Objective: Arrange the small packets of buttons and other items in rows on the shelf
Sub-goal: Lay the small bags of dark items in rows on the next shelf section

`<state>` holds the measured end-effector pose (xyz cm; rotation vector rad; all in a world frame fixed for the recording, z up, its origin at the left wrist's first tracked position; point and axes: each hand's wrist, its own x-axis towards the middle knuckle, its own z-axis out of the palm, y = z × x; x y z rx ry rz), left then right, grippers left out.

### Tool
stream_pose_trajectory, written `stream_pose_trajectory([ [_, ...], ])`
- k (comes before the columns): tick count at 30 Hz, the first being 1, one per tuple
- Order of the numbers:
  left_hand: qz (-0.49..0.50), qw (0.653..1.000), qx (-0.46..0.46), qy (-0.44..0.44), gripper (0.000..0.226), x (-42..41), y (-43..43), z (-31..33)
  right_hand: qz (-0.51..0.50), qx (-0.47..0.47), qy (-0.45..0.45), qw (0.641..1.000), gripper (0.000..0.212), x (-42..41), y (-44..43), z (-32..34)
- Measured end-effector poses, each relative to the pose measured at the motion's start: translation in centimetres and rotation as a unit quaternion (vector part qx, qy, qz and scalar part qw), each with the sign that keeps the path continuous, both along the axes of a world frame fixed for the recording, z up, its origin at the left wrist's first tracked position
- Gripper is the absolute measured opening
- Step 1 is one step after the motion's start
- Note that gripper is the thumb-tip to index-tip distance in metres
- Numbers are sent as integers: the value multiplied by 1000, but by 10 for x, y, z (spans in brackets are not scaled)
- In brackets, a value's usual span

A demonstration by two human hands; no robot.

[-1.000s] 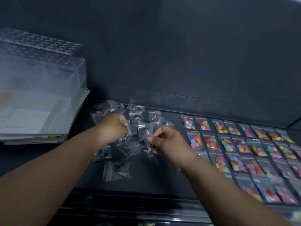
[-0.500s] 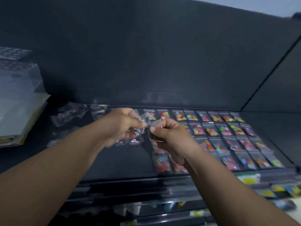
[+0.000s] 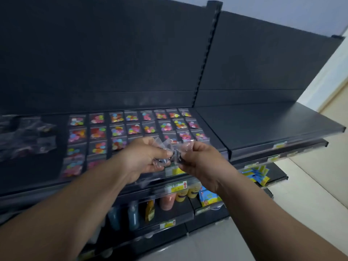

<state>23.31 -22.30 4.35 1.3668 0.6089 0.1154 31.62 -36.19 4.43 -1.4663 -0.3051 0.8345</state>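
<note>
Centrally, crinkled clear plastic packets (image 3: 166,146) in pinch of left hand (image 3: 145,157) and right hand (image 3: 200,160).

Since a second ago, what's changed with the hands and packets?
The left hand and right hand lifted clear packets off the loose pile and carried them right, in front of the button rows. Both keep gripping them. The rows and the rest of the pile lie unchanged.

Button packet rows (image 3: 131,127) fill left shelf (image 3: 43,172) middle; loose packet pile (image 3: 28,136) at far left; right shelf (image 3: 263,121) bare.
</note>
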Motion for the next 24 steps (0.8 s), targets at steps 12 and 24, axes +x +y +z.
stream_pose_trajectory([
  [12, -16, 997, 62, -33, 22, 102, -49, 7, 7, -29, -87, 996, 20, 80, -50, 5],
  [24, 0, 998, 47, -47, 27, 232, -26, 10, -67, -39, -102, 992, 15, 200, -53, 9],
])
